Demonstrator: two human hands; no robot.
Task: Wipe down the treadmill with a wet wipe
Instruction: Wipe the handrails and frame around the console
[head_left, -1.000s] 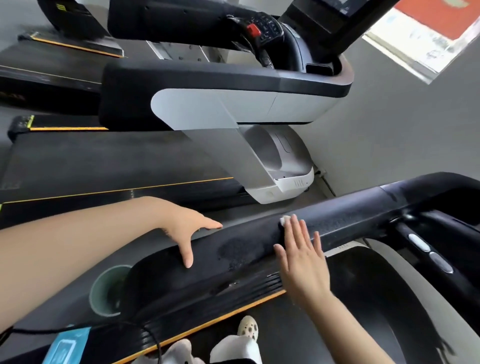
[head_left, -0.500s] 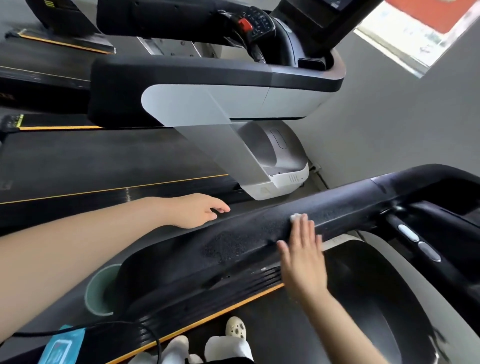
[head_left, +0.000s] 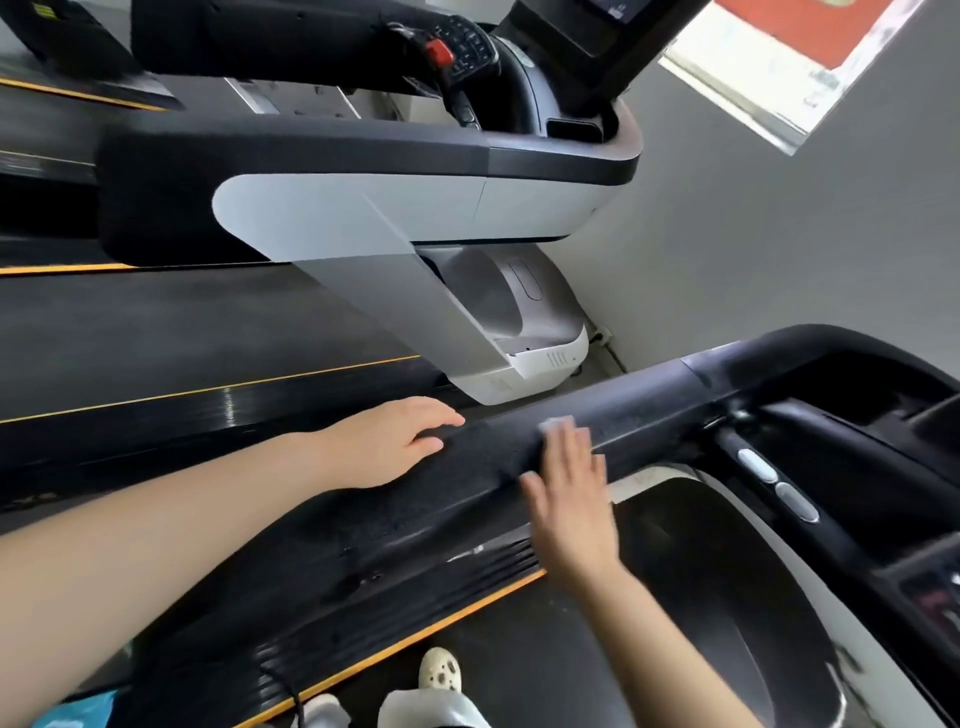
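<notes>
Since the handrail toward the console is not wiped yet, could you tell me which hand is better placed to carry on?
Right. The right hand lies flat on the black handrail with the wet wipe under its fingertips, nearest the console end. The left hand merely rests on the rail without a wipe.

R hand (head_left: 571, 499) is lying on handrail (head_left: 649, 402), wipe (head_left: 556, 425) under fingertips (head_left: 574, 441); L hand (head_left: 389, 441) is resting left of them, 2nd treadmill (head_left: 363, 208) beyond.

Left hand (head_left: 387, 441) lies palm down, fingers loosely curled — right hand (head_left: 569, 493) flat, fingers spread and blurred, both forearms outstretched.
</notes>
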